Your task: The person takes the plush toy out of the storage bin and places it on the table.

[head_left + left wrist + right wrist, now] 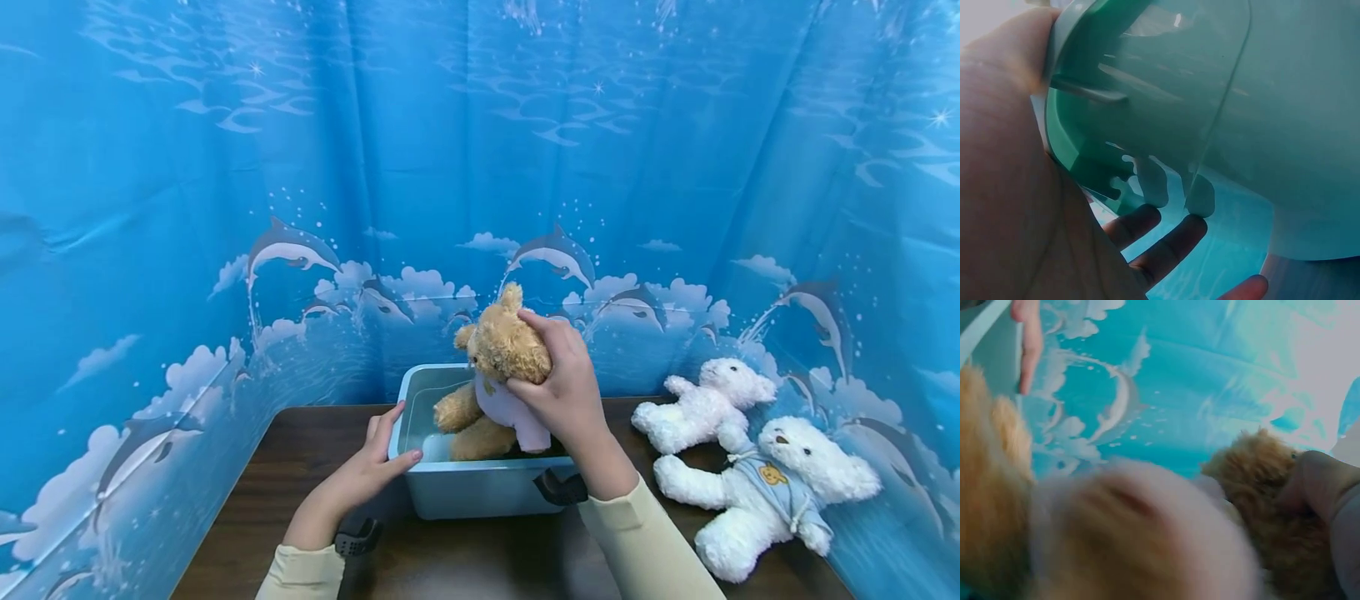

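Observation:
A tan teddy bear (498, 346) in a pale pink outfit is held by the head in my right hand (566, 379), thumb on one side and fingers on the other. The bear's legs hang into a light blue plastic bin (480, 493). In the right wrist view the tan fur (1254, 462) shows beside my thumb, and the pink outfit is blurred up close. My left hand (367, 471) rests against the bin's near left corner, fingers spread. The left wrist view shows its fingertips (1194, 226) touching the glossy bin wall (1147, 75).
Two white plush bears lie on the dark wooden table (300, 467) at the right: a smaller pinkish-white one (701, 408) behind, and a larger one in a blue top (783, 483) in front. A blue dolphin-print curtain (420, 167) encloses the table's back and sides.

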The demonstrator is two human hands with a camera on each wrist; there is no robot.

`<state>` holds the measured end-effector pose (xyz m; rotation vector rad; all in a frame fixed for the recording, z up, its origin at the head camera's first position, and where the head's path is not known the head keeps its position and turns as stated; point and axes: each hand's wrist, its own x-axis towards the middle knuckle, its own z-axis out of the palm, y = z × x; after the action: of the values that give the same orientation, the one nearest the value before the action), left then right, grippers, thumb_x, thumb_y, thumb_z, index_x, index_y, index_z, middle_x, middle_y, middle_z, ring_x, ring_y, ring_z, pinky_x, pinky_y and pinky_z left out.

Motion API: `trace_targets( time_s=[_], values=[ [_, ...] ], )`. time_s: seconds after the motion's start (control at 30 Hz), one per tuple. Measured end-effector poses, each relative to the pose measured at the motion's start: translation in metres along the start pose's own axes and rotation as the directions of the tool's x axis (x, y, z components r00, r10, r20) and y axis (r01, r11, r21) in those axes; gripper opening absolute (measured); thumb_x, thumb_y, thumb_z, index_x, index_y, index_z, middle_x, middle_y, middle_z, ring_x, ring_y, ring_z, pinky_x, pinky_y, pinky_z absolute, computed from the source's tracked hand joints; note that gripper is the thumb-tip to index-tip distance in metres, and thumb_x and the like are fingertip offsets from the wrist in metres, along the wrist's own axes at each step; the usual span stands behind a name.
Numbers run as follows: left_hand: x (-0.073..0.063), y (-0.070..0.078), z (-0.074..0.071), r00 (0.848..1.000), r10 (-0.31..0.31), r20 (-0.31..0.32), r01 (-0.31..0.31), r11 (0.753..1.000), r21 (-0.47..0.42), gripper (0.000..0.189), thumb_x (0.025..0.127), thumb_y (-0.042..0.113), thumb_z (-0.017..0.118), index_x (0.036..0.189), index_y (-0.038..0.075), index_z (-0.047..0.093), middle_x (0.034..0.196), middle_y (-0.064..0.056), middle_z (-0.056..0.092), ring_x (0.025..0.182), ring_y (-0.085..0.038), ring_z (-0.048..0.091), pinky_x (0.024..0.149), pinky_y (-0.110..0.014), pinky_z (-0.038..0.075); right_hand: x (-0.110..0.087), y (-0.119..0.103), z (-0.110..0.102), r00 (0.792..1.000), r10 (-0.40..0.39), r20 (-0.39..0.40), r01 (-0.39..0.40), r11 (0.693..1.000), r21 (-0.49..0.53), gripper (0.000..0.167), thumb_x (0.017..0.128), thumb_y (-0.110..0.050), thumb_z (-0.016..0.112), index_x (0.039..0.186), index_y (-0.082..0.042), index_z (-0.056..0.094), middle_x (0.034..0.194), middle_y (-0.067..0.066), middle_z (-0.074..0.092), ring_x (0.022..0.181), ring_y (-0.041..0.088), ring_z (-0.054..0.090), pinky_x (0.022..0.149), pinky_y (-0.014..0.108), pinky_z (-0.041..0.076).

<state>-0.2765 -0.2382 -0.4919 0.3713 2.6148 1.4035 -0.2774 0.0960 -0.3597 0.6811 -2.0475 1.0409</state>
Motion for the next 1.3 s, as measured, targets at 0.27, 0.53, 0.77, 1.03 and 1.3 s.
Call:
trace_targets(
  time_s=[0.27, 0.53, 0.77, 1.03, 1.3],
  values=[
    [0.001, 0.001, -0.001, 1.000, -0.017, -0.003, 0.017, 1.000, 0.000, 0.102, 0.101, 0.062, 0.064, 0.174, 0.027, 0.002, 0.172, -0.016, 0.007, 0.156, -0.051, 0.022, 0.120, -0.077, 0.037, -0.005, -0.010, -0.035, 0.961, -0.046, -0.272, 0.085, 0.987, 0.133, 0.087, 0.078, -0.005, 0.089, 0.156, -0.015, 0.052, 0.145, 0.013, 0.063, 0.127, 0.027, 0.057, 0.104, 0.046, 0.047],
    [0.004, 0.000, -0.002, 1.000, -0.004, -0.007, 0.004, 1.000, 0.012, 0.102, 0.102, 0.064, 0.062, 0.174, 0.028, 0.000, 0.173, -0.016, 0.005, 0.158, -0.051, 0.021, 0.120, -0.079, 0.035, -0.013, -0.005, -0.069, 0.890, -0.015, -0.457, 0.159, 0.947, 0.279, 0.090, 0.073, 0.004, 0.080, 0.154, 0.001, 0.042, 0.148, 0.008, 0.058, 0.131, 0.030, 0.059, 0.109, 0.035, 0.046],
    [0.003, -0.001, -0.001, 1.000, -0.009, -0.008, 0.009, 1.000, 0.003, 0.101, 0.102, 0.063, 0.062, 0.174, 0.029, 0.000, 0.172, -0.015, 0.006, 0.158, -0.051, 0.020, 0.121, -0.078, 0.035, -0.020, 0.009, -0.099, 0.844, 0.001, -0.537, 0.137, 0.966, 0.218, 0.087, 0.072, 0.001, 0.084, 0.150, 0.002, 0.046, 0.148, 0.008, 0.059, 0.134, 0.031, 0.059, 0.111, 0.034, 0.046],
    [0.003, -0.002, -0.002, 1.000, -0.019, -0.008, 0.019, 1.000, 0.012, 0.103, 0.101, 0.064, 0.063, 0.174, 0.029, 0.000, 0.171, -0.015, 0.007, 0.156, -0.051, 0.022, 0.120, -0.076, 0.040, -0.031, 0.026, -0.121, 0.813, 0.010, -0.582, 0.130, 0.971, 0.198, 0.095, 0.078, -0.034, 0.101, 0.148, 0.003, 0.049, 0.148, 0.010, 0.061, 0.136, 0.032, 0.059, 0.112, 0.032, 0.045],
    [0.003, -0.002, -0.001, 1.000, -0.012, -0.010, 0.012, 1.000, 0.013, 0.101, 0.102, 0.063, 0.062, 0.174, 0.029, 0.000, 0.172, -0.015, 0.006, 0.157, -0.051, 0.022, 0.120, -0.076, 0.039, -0.044, 0.035, -0.134, 0.806, 0.060, -0.589, 0.086, 0.972, 0.216, 0.085, 0.077, -0.010, 0.094, 0.149, 0.002, 0.049, 0.145, 0.009, 0.060, 0.131, 0.028, 0.059, 0.107, 0.030, 0.045]
  ],
)
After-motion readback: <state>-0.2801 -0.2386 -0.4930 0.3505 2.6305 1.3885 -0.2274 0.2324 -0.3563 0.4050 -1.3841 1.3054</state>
